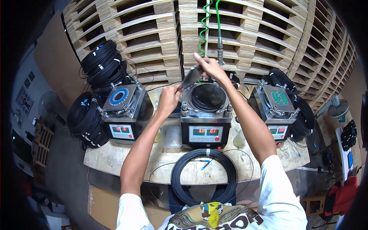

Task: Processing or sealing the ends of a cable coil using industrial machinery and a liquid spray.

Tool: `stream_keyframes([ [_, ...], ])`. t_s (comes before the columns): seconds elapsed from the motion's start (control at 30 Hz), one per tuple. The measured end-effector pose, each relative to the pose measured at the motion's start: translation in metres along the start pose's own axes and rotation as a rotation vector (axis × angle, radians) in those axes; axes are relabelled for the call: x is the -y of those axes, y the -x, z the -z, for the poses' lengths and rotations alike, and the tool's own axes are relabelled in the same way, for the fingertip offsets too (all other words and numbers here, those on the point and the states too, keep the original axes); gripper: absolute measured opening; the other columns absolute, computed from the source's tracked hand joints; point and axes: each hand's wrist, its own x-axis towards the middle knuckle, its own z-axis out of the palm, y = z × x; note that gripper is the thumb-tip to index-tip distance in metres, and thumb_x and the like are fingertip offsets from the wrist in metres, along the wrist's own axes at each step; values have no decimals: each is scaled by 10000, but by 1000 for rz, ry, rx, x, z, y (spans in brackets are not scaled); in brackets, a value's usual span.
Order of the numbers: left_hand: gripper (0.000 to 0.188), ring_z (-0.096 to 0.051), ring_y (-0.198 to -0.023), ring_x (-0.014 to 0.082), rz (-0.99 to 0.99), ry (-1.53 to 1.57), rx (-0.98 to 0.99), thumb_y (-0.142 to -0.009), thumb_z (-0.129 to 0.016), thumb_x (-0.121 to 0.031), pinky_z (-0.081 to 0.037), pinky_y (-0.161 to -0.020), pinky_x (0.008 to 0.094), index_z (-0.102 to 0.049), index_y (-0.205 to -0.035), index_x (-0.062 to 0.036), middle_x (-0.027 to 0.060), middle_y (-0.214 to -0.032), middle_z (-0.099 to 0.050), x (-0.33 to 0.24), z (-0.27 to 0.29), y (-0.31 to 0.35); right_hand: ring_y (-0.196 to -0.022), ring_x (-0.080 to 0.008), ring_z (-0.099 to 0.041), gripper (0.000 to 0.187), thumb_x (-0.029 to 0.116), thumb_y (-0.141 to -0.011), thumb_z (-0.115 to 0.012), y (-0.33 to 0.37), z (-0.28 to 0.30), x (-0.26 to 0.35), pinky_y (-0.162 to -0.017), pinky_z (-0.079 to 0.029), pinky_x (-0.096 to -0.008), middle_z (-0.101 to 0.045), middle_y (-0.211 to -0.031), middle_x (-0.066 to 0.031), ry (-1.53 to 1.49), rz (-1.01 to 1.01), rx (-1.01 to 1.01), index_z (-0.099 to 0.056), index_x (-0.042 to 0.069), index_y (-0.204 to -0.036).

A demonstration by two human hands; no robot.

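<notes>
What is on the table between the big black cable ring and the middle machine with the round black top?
In the head view, the strip of table between the black cable coil and the middle machine is bare wood; only a thin black cable strand crosses near the coil.

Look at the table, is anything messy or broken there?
Nothing looks broken or spilled. The three machines stand upright in a row. The black cable coil hangs a little over the table's front edge. The left hand and right hand hold a dark flat piece above the middle machine.

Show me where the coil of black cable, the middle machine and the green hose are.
coil of black cable [180, 168]: head view, left side of the ring.
middle machine [206, 134]: head view, front panel.
green hose [202, 28]: head view, spiral part.
</notes>
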Motion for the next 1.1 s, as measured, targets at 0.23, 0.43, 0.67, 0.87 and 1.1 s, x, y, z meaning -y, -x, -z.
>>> stream_keyframes([
  [0.23,513,-658,-897,297,78,324,176,-779,-756,-51,-523,-809,386,-590,-1264,-48,187,-1113,-658,-40,17,-2,-763,-58,-574,284,99,-888,-673,78,39,-35,-585,-440,-162,-603,-874,-30,-587,40,-16,-627,17,-1156],
  [0.43,872,-615,-930,141,539,974,322,-872,-749,-136,-504,-748,284,-209,-1555,-81,108,-1065,-658,-41,19,-21,-979,-163,-652,692,-21,-860,-681,94,63,-56,-822,-540,-245,-658,-1110,-182,-704,77,-70,-352,74,-1461],
  [0.67,592,-631,-824,99,524,953,223,-906,-674,-44,-504,-705,257,-438,-1448,-28,45,-952,-689,0,-10,-25,-999,-158,-630,594,-12,-875,-677,86,54,-83,-804,-540,-245,-628,-1104,-139,-630,21,-13,-400,6,-1399],
  [0.87,596,-640,-779,106,568,936,248,-926,-661,-63,-537,-708,281,-417,-1470,-47,53,-908,-681,10,-24,-23,-689,-87,-547,556,16,-847,-711,88,48,-106,-597,-423,-217,-589,-810,-27,-423,-69,-80,-459,-15,-1341],
  [1.1,536,-532,-653,76,541,714,276,-939,-659,-134,-473,-601,240,-474,-1426,-8,36,-859,-659,12,-30,-23,-748,-99,-451,479,144,-785,-780,90,53,-116,-670,-400,-260,-433,-832,28,-40,-66,-135,-613,-14,-1206],
])
